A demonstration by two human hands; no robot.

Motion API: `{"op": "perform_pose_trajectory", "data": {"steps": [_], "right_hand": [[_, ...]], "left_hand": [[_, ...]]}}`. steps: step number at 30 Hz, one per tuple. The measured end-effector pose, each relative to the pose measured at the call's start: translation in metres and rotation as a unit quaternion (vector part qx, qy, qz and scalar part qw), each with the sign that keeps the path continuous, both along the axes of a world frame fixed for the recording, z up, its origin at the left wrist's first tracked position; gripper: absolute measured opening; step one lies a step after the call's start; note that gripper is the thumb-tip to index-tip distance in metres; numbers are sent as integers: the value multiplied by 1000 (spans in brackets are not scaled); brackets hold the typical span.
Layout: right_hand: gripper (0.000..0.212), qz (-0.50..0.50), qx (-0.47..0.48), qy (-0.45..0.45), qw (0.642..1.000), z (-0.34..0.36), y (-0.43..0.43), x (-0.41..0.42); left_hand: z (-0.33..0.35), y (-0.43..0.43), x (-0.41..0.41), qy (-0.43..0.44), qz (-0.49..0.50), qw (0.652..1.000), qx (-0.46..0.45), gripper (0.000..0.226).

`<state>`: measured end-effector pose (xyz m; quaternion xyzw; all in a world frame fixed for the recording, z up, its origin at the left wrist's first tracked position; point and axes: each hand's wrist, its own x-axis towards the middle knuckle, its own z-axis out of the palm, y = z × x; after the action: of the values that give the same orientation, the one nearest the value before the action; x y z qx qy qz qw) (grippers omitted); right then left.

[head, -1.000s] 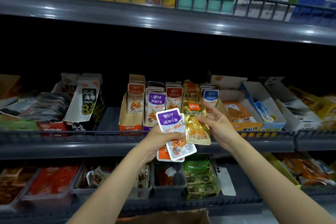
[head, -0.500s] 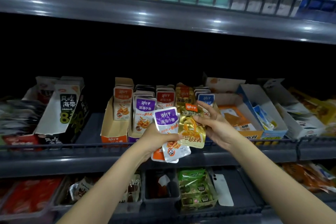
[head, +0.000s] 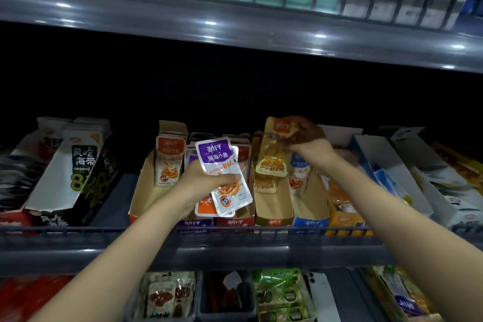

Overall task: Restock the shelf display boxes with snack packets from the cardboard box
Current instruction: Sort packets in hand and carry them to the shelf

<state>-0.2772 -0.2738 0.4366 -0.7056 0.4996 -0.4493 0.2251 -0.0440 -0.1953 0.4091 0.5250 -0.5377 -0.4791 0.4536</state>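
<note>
With the right hand pinching the gold packet by its upper edge directly above the gold display box, lower it upright into the row beneath the fingers, while the left hand grips the purple-and-orange packets clear to its left.

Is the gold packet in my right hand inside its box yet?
Partly in: the right hand grips the gold packet by its top, its lower end among packets in the gold display box.
</note>
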Motion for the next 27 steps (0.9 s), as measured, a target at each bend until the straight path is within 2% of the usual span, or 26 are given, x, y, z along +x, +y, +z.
{"op": "perform_pose_trajectory", "data": {"steps": [5, 10, 14, 21, 27], "right_hand": [[49, 44, -13, 50, 998, -19, -20, 13], [51, 17, -58, 259, 964, -30, -20, 12], [55, -2, -98, 351, 931, -32, -20, 15], [79, -18, -81, 409, 909, -40, -22, 19], [74, -11, -86, 417, 905, -43, -19, 17]], "left_hand": [[-1, -5, 0, 9, -8, 1000, 6, 25], [-6, -8, -2, 11, -7, 1000, 28, 27], [-9, -8, -2, 19, -10, 999, 32, 28], [-12, -5, 2, 17, -10, 999, 29, 28], [-14, 0, 3, 16, -17, 999, 24, 27]]}}
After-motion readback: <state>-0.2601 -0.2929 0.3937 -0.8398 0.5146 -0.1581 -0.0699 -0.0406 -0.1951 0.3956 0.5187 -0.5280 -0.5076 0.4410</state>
